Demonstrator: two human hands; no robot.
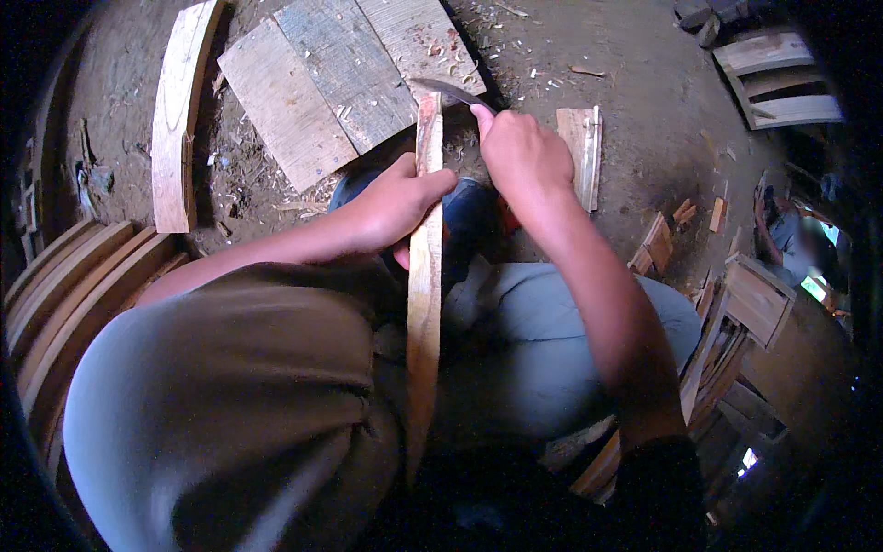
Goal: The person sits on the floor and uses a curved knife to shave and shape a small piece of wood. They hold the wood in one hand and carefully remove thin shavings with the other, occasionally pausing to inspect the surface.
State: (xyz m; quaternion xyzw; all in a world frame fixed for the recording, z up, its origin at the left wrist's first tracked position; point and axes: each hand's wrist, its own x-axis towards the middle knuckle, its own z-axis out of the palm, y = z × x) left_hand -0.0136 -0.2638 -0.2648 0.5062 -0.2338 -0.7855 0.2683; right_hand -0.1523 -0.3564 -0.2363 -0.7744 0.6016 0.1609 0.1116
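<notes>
A long, narrow wooden strip [425, 285] runs from between my legs up toward a low board platform. My left hand [405, 202] is closed around the strip below its upper end, thumb across the front. In my right hand [524, 152] is a knife with a dark, curved blade [449, 91]; its handle is hidden by my fingers. The blade lies at the top end of the strip, pointing left. Whether the edge bites into the wood cannot be made out.
Wood shavings lie on the plank platform [322, 78] and the dirt floor [635, 55]. A curved board [175, 120] stands at the left, above several stacked curved pieces [74, 304]. Wooden frames [759, 299] and scraps lie at the right, where another person [786, 244] sits.
</notes>
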